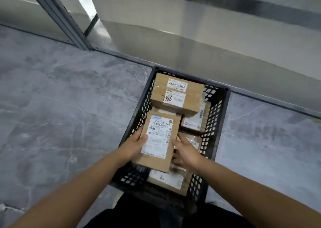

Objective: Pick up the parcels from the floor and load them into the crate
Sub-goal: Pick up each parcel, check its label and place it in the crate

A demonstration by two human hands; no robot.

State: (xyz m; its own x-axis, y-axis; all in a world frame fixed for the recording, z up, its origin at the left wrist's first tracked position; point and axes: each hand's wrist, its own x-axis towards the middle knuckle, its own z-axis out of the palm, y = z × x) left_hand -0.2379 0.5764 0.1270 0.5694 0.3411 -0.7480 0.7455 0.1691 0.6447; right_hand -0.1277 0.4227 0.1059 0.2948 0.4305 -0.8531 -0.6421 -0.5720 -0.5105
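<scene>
From the head view, both bare arms reach down and forward over a black perforated crate that stands on a grey concrete floor.

Between the hands is a flat cardboard parcel with a large white shipping label facing up. It sits over the crate's near-left part, its long side running away from the person. Whether it rests on the load below or hangs just above it cannot be told.

The left hand grips the parcel's left edge, the thumb pressed on the label and the fingers curled round the side. The right hand holds the right edge, with the thumb at the top face, the forefinger along the side and the other fingers tucked beneath.

Several parcels are already in the crate:
- A long parcel marked 7786 by hand lies across the far end.
- A labelled parcel lies partly under it, at the right wall.
- A plastic-wrapped parcel lies just beyond the right hand.
- A near parcel lies at the end closest to the person, partly under the held one.

A grey metal upright slants up at the far left.
</scene>
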